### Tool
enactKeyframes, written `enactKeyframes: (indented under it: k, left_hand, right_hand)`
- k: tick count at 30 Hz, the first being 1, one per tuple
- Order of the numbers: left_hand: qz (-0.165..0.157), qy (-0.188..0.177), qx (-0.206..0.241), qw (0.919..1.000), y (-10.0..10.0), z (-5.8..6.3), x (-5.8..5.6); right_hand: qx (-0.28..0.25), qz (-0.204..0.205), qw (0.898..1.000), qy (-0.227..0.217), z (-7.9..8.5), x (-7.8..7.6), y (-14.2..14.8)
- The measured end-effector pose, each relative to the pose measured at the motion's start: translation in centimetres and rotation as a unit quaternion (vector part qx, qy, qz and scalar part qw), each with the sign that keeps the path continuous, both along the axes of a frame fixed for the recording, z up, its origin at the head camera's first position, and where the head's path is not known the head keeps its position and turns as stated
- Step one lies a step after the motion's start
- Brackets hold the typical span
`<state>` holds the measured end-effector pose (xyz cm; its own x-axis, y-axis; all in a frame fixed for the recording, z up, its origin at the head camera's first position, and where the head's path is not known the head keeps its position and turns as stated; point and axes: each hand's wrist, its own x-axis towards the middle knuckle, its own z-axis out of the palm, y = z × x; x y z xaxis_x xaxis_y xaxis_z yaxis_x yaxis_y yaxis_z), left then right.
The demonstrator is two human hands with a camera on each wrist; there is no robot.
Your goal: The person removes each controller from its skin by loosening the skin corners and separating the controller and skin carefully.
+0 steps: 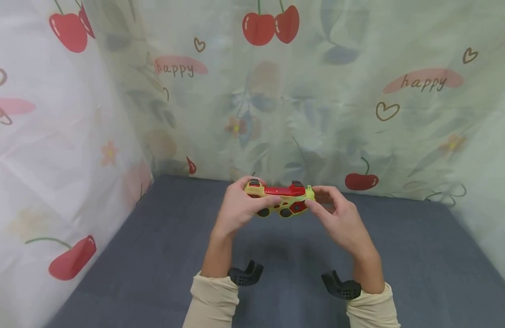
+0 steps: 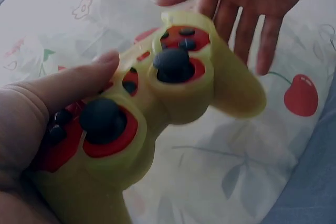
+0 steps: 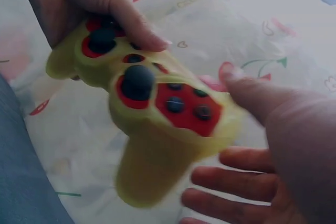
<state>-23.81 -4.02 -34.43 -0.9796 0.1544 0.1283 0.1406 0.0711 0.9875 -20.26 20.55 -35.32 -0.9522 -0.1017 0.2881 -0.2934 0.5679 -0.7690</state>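
A red game controller [image 1: 277, 191] with black thumbsticks sits in a translucent yellow cover [image 3: 152, 174], raised above the table. My left hand [image 1: 237, 205] grips its left end, the thumb lying across the middle of the front face. At the other end, my right hand [image 1: 338, 218] has its thumb and fingers spread around the corner. In the right wrist view, its fingers [image 3: 231, 192] are fairly straight and apart beside the handle, and the thumb tip is close to the cover's top edge. A bit of the yellow cover [image 2: 170, 18] stands up at that corner.
A dark grey table [image 1: 277, 291] lies under my hands. White sheets with cherries and "happy" lettering [image 1: 174, 68] enclose it at the back and sides. Black wrist mounts [image 1: 246, 273] jut out from both wrists over the table.
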Motion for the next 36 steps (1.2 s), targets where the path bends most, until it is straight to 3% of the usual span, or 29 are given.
enactKeyframes:
  k: [6, 12, 16, 23, 31, 36]
  left_hand:
    - [-0.063, -0.002, 0.001, 0.998, 1.1, -0.2, 0.1]
    - [-0.091, -0.005, -0.007, 0.9958, 2.3, -0.4, -0.1]
    - [-0.11, 0.01, -0.009, 0.9939, 2.7, -0.6, -0.1]
    - [-0.176, 0.054, -0.028, 0.9825, 2.7, -1.0, 0.1]
    - [-0.17, 0.108, -0.102, 0.9742, 1.8, -1.1, 0.2]
    - [-0.166, 0.169, -0.097, 0.9666, 1.6, -1.2, 0.0]
  right_hand:
    - [-0.024, -0.009, 1.0, -0.011, 0.1, 0.0, -0.3]
    - [-0.046, -0.039, 0.998, -0.015, -0.1, -0.5, -0.8]
    - [-0.077, -0.06, 0.995, -0.016, -0.2, -0.6, -0.7]
    - [-0.102, -0.065, 0.992, -0.019, -0.4, -0.4, 0.2]
    - [-0.102, -0.027, 0.994, -0.006, -0.5, -0.4, 0.8]
    - [-0.096, -0.016, 0.995, -0.013, -0.6, -0.4, 0.7]
